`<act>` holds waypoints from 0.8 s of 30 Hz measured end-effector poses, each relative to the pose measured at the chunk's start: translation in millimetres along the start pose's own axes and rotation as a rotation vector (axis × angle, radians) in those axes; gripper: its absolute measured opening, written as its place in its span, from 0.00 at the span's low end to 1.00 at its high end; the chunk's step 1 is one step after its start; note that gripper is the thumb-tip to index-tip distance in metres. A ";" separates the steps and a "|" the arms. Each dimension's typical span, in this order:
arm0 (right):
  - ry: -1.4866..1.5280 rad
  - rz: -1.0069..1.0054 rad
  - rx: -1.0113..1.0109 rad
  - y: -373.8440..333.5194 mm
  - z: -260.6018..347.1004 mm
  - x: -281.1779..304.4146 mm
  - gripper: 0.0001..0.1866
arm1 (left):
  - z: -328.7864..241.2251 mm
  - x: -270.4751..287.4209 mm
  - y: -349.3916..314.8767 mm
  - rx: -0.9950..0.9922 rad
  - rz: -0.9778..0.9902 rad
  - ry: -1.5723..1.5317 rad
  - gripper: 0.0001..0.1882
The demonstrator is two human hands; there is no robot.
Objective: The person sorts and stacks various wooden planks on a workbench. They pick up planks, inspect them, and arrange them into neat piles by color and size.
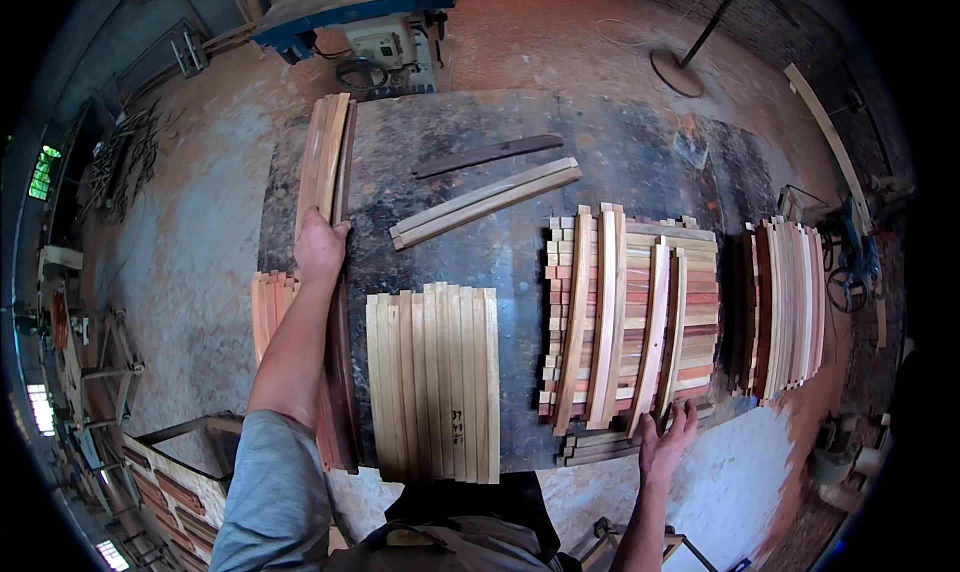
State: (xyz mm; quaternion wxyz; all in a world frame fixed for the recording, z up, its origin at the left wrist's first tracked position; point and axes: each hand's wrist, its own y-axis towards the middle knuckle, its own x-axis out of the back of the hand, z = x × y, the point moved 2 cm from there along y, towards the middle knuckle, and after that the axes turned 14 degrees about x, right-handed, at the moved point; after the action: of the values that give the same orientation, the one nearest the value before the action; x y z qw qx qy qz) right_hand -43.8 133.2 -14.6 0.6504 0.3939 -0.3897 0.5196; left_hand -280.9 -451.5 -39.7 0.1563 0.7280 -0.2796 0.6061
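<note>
Strips (326,157) sit in the grip of the left hand (322,247), stretching away beyond it over the desk (520,252)! Right hand (668,447) is open, fingers spread, right by the stack's (632,317) near end; contact, can't tell. Pale slats (432,382) lie between both hands.

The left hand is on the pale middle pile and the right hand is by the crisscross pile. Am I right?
Not quite: the head view shows the left hand on the long strips at the left side of the table, not the pale middle pile. The right hand is by the crisscross pile.
</note>
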 end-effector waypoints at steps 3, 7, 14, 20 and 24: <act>0.141 -0.037 -0.066 2.6 6.8 -3.0 0.34 | 6.1 -1.7 3.5 0.004 0.011 -0.021 0.26; 0.090 0.045 -0.039 2.1 -3.3 -11.6 0.36 | 31.5 -12.6 25.3 0.042 0.044 -0.308 0.21; 0.111 0.052 -0.050 4.0 -1.4 -17.8 0.39 | 36.3 8.0 15.5 0.319 0.683 -1.161 0.17; 0.054 0.101 -0.097 10.2 12.1 -15.3 0.46 | 45.0 7.4 -0.5 0.307 0.813 -1.202 0.18; -0.029 0.122 -0.086 12.9 14.7 -14.0 0.49 | 42.9 12.1 -17.7 0.232 0.796 -1.123 0.17</act>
State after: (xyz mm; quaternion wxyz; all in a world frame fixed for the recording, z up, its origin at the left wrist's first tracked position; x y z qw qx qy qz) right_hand -60.2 116.5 -20.3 0.6282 0.3489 -0.4443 0.5351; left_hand -234.9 -464.4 -35.3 -0.3249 0.7853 -0.4970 0.1750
